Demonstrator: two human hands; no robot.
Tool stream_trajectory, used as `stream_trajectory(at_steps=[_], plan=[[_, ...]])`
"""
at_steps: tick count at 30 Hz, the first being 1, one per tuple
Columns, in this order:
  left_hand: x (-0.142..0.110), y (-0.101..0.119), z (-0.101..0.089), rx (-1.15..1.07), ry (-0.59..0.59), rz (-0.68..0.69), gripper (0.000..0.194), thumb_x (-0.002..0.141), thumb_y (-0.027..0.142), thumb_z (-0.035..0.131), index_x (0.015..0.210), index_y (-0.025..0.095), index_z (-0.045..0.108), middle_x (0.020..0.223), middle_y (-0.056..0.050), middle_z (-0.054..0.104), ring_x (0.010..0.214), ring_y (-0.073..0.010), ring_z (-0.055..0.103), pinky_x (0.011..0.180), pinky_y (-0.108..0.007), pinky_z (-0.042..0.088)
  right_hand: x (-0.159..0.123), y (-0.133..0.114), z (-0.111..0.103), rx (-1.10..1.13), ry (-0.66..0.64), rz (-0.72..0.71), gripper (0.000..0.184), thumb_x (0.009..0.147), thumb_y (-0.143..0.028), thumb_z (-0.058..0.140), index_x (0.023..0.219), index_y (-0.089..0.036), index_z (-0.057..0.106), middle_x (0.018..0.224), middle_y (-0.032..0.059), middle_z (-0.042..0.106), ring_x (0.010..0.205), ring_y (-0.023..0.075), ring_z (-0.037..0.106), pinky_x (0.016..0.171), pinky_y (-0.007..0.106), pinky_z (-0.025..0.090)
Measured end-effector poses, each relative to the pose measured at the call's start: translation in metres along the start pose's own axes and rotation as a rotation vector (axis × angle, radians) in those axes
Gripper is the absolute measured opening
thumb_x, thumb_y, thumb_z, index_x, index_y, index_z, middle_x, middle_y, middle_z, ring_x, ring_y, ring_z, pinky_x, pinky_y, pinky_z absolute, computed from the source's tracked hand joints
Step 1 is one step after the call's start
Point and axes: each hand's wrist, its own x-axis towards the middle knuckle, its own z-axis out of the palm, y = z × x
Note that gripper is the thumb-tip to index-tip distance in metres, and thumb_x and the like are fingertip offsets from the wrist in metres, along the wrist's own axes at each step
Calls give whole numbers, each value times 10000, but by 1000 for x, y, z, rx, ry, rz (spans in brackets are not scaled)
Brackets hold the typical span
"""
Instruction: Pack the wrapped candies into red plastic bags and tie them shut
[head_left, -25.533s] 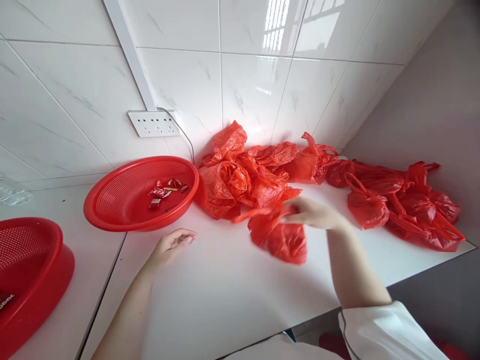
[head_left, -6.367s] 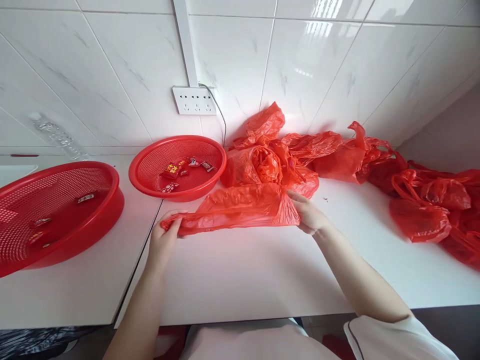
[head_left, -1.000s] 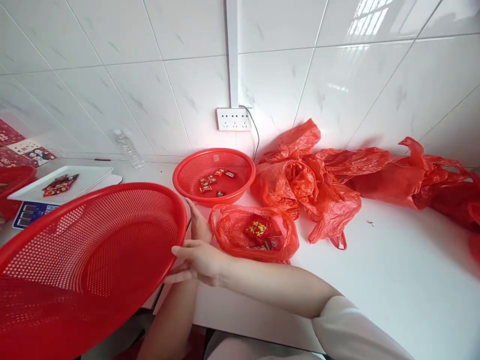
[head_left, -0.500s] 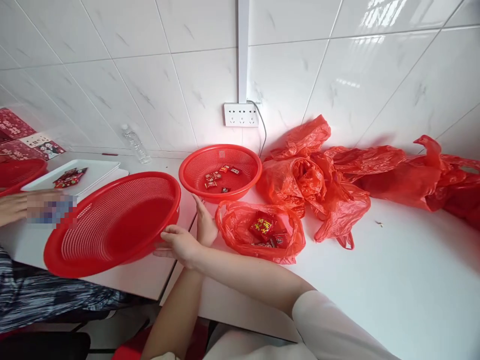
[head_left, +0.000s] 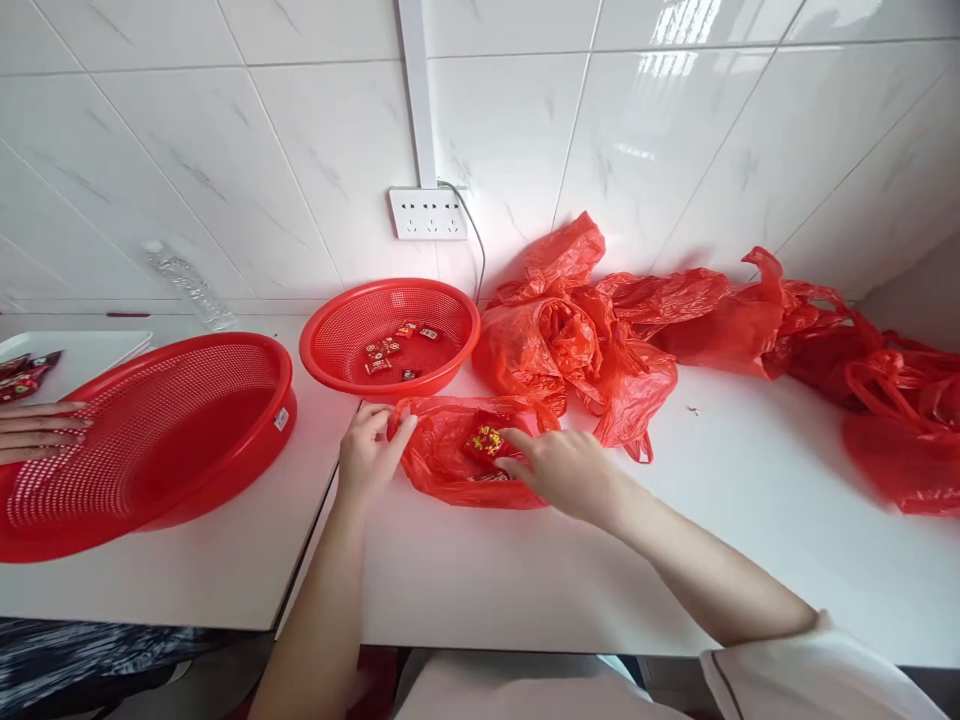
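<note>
A red plastic bag (head_left: 442, 480) stands with its mouth wide on the white table in front of me. Inside lie a red packet with yellow characters (head_left: 486, 440) and darker small packets (head_left: 491, 477). At the bag's left rim, my left hand (head_left: 367, 455) has the film between thumb and fingers. My right hand (head_left: 570, 470) reaches in over the right rim. Its thumb and forefinger are apart, their tips at the right edge of the yellow-lettered packet. Behind the bag, a round red basket (head_left: 322, 340) holds several small wrapped packets (head_left: 381, 350).
A bigger red basket (head_left: 247, 440) stands tilted at left, a co-worker's hand (head_left: 37, 430) at its rim. Beyond are a white tray (head_left: 112, 345) and a clear bottle (head_left: 191, 285). Crumpled red bags (head_left: 555, 350) line the wall at right, below a socket strip (head_left: 427, 213).
Both my hands have left the big basket for the plastic bag: the left to its rim, the right into its mouth. The view has swung right.
</note>
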Motion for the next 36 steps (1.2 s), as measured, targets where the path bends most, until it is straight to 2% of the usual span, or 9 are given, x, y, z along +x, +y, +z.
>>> stream_trajectory(at_steps=[5,11,14,17,20,23,28,33,36], plan=[[24,34,-7,-387,-8,-47,180,792,365,707,817,188,730,1168,-57,676,995,-208,647,874,-324,525,-10,69,-2,91,71,81,495,963,-466,491,549,-197,524,540,12,550,459,130,517,455,251,359],[49,105,-24,-758,-10,108,208,809,289,688,985,192,740,1132,-45,712,1132,-257,641,987,-407,509,0,72,-52,850,920,-32,186,900,-410,636,902,-224,624,784,-6,636,553,91,551,498,229,459],[46,128,-19,-809,-72,148,345,809,316,693,1144,235,678,1138,-37,698,1132,-269,645,961,-431,530,9,47,-63,1100,1097,-188,182,931,-335,608,1096,-263,581,934,15,661,740,126,659,645,263,559],[39,138,-3,-809,-218,150,512,785,317,737,1274,275,592,1021,-28,701,1058,-256,672,923,-417,547,16,28,-61,1130,1021,-343,215,951,-269,576,1163,-278,547,985,26,679,961,165,679,853,337,574],[31,139,19,-705,-499,152,598,756,296,781,1310,282,556,1011,-26,682,973,-234,675,866,-379,559,23,22,-54,1044,901,-489,151,952,-193,556,1087,-249,593,992,33,691,984,171,668,910,371,552],[25,138,36,-589,-754,184,294,825,315,722,1090,203,661,1002,-52,681,962,-222,662,813,-327,559,31,23,-48,958,775,-649,176,941,-124,543,1051,-234,624,959,24,686,939,153,648,891,348,541],[27,134,38,-670,-692,-83,258,926,441,576,943,189,628,530,52,529,411,-96,523,366,-195,393,43,33,-44,1014,742,-473,218,953,-239,568,1169,-227,591,1132,73,598,1009,173,593,913,366,519],[30,134,30,-828,-776,-116,269,943,430,551,850,177,562,556,45,598,395,-124,612,408,-203,471,48,46,-41,1353,273,-476,168,947,-325,603,1052,-195,590,974,34,594,844,123,573,769,279,505],[28,134,31,-864,-847,-157,287,950,441,536,820,187,504,555,46,607,404,-151,637,397,-205,470,51,48,-38,1430,160,-497,175,893,-304,684,942,-186,564,832,-12,543,715,91,493,635,227,434]])
